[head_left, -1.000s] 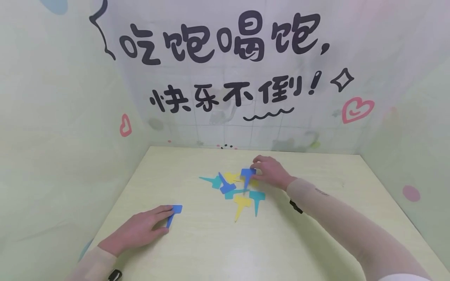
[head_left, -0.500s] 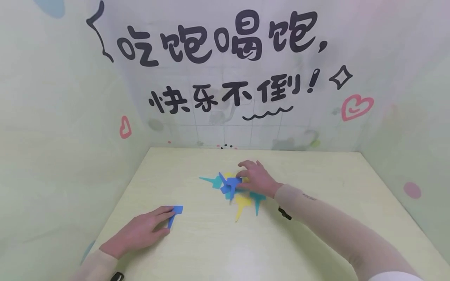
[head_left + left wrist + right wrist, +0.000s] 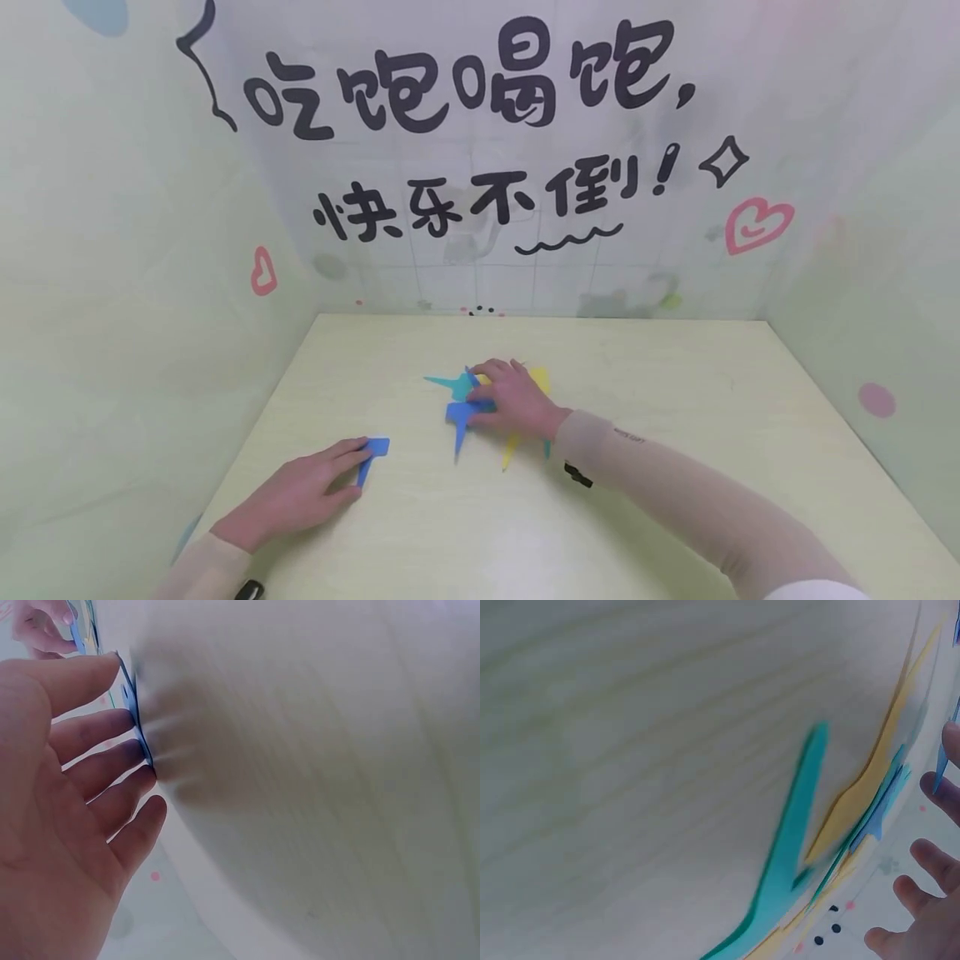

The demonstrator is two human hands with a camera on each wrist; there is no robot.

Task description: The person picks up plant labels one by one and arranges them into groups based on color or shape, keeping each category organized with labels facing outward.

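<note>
In the head view my left hand rests on a blue T-shaped plant label at the table's left. In the left wrist view its fingers are nearly straight, with fingertips and thumb touching the label's edge. My right hand pinches another blue plant label by its head, thumb against forefinger, stem pointing toward me. Beneath and around this hand lies a loose pile with a teal label and a yellow label. The hand hides much of the pile.
A pale wooden table carries everything. A printed cloth wall rises behind it, with side panels left and right. In the right wrist view a teal label and a yellow label overlap other labels.
My right hand has carried its blue label leftward and toward me, from the pile's back right, over the pile, to its left side. The left hand stays on its label.
</note>
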